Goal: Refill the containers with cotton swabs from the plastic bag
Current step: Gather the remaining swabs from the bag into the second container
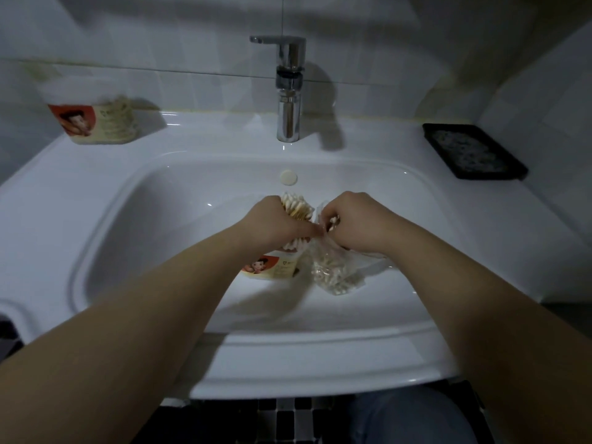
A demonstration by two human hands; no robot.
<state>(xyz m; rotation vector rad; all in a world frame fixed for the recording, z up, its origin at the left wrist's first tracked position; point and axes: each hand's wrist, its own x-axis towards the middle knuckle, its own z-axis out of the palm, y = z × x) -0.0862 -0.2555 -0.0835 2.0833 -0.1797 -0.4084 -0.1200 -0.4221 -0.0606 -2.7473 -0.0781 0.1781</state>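
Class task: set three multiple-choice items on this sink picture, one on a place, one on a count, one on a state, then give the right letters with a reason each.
1. Where does the black rectangular tray stand? A) on the ledge of the white sink, right of the chrome tap B) in the basin C) on the floor
2. How many red-labelled swab containers show? A) one B) two C) four
3. What does the left hand grip? A) nothing B) a bundle of cotton swabs C) the tap's lever

1A: it sits at the ledge's right corner. 2B: one on the back left ledge, one in the basin. 3B: its fingers curl round the swabs.
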